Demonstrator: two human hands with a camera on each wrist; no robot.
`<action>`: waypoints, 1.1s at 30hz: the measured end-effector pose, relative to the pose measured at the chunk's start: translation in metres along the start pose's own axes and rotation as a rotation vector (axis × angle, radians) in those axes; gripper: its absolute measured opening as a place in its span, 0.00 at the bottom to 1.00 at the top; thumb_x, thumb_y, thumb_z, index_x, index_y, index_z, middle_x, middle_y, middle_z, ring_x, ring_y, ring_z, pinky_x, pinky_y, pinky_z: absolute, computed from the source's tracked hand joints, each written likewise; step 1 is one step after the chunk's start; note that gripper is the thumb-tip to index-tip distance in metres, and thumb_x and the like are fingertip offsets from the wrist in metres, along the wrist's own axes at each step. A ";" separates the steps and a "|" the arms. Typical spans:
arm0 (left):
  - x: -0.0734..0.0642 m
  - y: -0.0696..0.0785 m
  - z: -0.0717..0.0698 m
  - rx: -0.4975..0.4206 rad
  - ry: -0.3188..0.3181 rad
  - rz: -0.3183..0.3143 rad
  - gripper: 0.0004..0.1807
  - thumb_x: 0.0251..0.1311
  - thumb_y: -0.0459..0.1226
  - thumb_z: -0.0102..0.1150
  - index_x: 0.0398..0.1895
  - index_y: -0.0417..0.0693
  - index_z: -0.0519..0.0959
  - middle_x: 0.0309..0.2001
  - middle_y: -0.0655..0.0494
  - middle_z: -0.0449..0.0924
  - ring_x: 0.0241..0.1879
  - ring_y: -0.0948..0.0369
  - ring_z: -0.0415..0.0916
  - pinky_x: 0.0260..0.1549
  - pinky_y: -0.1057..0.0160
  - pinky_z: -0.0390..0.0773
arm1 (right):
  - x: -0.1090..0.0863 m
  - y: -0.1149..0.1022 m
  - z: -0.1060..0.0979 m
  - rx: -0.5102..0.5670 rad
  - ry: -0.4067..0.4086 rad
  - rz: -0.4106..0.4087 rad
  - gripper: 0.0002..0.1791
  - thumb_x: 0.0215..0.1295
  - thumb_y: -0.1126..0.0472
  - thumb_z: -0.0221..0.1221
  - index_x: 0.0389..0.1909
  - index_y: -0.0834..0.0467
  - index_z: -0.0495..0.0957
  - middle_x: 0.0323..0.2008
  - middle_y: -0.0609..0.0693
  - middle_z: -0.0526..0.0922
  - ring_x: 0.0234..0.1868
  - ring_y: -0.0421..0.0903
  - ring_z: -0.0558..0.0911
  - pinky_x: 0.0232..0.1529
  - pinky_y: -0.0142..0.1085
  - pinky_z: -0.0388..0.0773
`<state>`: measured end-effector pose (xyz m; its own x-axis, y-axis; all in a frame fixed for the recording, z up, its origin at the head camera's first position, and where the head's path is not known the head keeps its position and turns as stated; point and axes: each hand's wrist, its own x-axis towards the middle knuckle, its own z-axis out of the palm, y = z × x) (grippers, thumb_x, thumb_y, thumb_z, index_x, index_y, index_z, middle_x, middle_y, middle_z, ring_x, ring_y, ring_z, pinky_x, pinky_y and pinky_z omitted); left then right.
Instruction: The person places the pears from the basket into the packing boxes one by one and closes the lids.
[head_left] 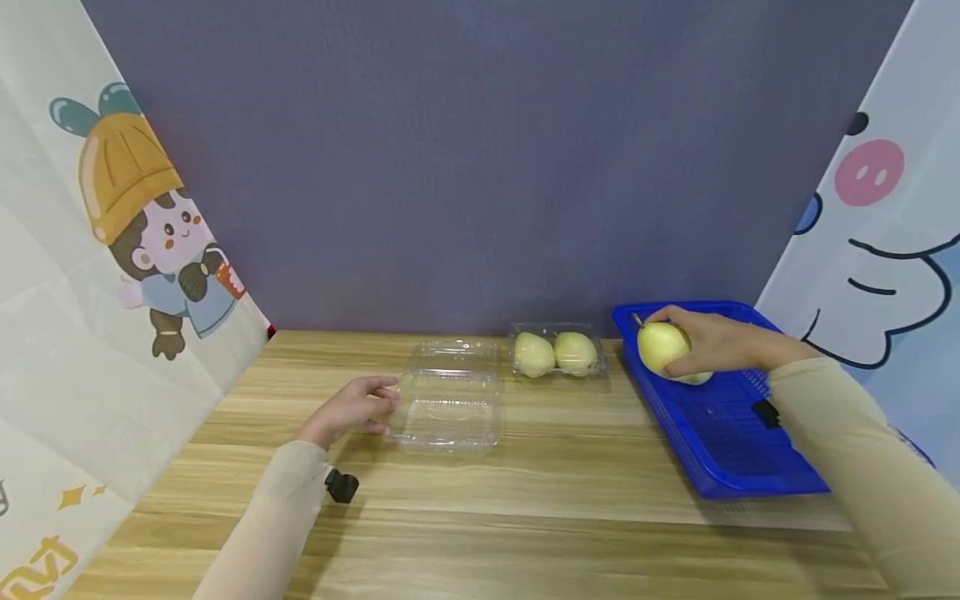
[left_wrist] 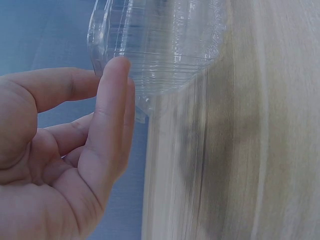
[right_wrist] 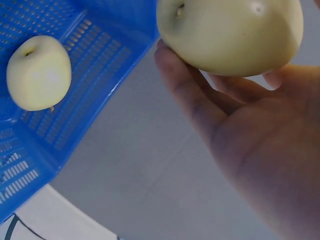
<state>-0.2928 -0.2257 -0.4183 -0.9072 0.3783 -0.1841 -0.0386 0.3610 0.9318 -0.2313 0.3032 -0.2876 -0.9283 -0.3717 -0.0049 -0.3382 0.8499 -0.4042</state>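
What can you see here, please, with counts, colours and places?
Table: 1, light brown, foreground
Backdrop: 1, grey, behind table
Printed panels: 2, mostly white, both sides
Basket: 1, blue, table's right
Closed container: 1, clear, far edge
Open container: 1, clear, left of closed container
Boxed pears: 2, yellowish, in closed container
Loose pear: 1, yellowish, in basket
Held pear: 1, yellowish, over basket
Wrist devices: 2, black, wrists
Sleeves: 2, cream, arms
Left hand: 1, bare, at open container
Right hand: 1, bare, holding pear
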 end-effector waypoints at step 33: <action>0.000 0.000 0.000 0.013 0.004 0.005 0.30 0.73 0.28 0.50 0.74 0.31 0.57 0.63 0.31 0.66 0.50 0.45 0.77 0.35 0.59 0.86 | 0.030 -0.051 0.022 0.033 -0.041 -0.107 0.40 0.50 0.58 0.72 0.65 0.57 0.68 0.49 0.56 0.77 0.40 0.50 0.77 0.33 0.40 0.79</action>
<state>-0.2932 -0.2255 -0.4179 -0.9090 0.3767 -0.1785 -0.0287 0.3705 0.9284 -0.2385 0.2407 -0.2872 -0.8797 -0.4755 0.0026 -0.4292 0.7917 -0.4347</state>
